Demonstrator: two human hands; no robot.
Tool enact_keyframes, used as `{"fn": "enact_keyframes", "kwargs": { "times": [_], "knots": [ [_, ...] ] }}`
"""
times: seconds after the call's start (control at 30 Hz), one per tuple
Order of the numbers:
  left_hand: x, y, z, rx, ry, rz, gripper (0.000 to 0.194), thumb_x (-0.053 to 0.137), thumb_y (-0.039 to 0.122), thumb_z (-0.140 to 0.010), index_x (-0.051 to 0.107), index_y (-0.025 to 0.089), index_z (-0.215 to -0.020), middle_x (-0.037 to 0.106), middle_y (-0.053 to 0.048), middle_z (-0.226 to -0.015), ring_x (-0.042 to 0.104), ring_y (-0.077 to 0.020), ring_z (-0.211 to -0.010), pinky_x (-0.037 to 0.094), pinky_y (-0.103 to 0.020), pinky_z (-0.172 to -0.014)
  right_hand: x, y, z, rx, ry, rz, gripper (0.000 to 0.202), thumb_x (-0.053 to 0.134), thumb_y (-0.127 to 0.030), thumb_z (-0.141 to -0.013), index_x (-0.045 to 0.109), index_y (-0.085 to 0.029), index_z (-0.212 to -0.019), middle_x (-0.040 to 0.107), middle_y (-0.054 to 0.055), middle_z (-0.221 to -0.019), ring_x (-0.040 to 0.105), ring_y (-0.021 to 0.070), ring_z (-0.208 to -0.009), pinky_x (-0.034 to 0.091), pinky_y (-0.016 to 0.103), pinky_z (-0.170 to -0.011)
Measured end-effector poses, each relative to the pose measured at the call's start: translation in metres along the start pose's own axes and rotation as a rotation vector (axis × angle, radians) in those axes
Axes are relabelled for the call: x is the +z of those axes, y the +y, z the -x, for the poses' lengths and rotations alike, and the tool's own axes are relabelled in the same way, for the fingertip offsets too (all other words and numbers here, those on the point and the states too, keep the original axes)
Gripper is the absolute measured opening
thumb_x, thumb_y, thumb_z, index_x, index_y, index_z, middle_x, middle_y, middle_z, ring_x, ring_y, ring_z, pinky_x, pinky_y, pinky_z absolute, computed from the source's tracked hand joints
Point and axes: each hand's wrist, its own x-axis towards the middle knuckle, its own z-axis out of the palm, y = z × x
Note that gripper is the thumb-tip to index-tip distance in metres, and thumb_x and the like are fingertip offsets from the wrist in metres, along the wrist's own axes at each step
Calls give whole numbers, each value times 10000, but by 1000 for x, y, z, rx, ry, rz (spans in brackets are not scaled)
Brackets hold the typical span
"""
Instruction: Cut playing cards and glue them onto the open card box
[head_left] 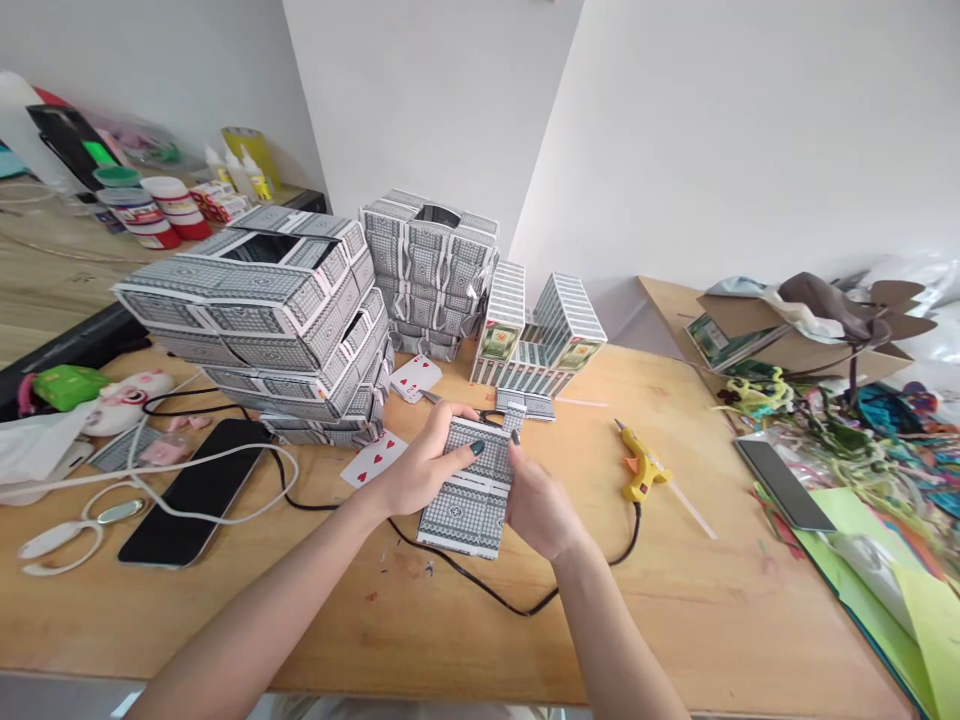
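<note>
Both the left hand and the right hand were closed on a playing-card panel, which was held over the wooden tabletop directly in front of the wearer. The left thumb lay across the upper part of the patterned face; the right thumb bore on the upper right corner, beside a narrow card strip that projected past the far edge. Most fingers were hidden behind the panel, so their exact placement could not be told.

Correct handling called for flat, even thumb pressure, the strip kept square to the edge and the white borders used as alignment guides. Excess squeeze would probably have bowed the thin card.

One black cable looped in front of the panel and passed below both forearms; it presented the chief snag hazard. At the right it joined a yellow hot-glue gun, which lay on its side, nozzle pointing away. A black smartphone lay at the left under a white cord.

Farther out, loose heart cards lay beyond the left wrist, and partly hidden scissors lay just beyond the fingers. Behind these, a stacked card box, a taller card box and a green-and-white block structure limited forward reach.
</note>
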Motion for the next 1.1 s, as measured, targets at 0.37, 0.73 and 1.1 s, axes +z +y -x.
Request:
{"fn": "enact_keyframes", "kwargs": {
  "times": [0.37,0.73,1.1],
  "knots": [
    [5,6,-8,109,-66,-107,276,456,315,-819,395,197,-1061,437,-76,-1092,442,-215,-1033,356,-367,-915,-4,14,-6,-174,171,189,362,509,-480,-779,532,-234,-1045,625,31,-1021,508,214,-1066,402,370,-889],
    [-3,19,5,128,52,-474,456,456,412,-803,426,251,-1229,348,-60,-1356,319,-255,-1237,254,-411,-1027,-2,-3,8,-103,132,-16,229,579,-389,-731,616,-172,-796,673,72,-829,614,220,-824,480,331,-683],
    [-42,-5,-28,6,-150,-591,358,390,204,-785,614,256,-1060,663,-17,-1005,586,-211,-902,406,-293,-785,-22,-11,-6,-422,497,737,271,547,-410,-743,633,-218,-915,668,56,-796,605,208,-687,480,377,-664]
  ]
}}
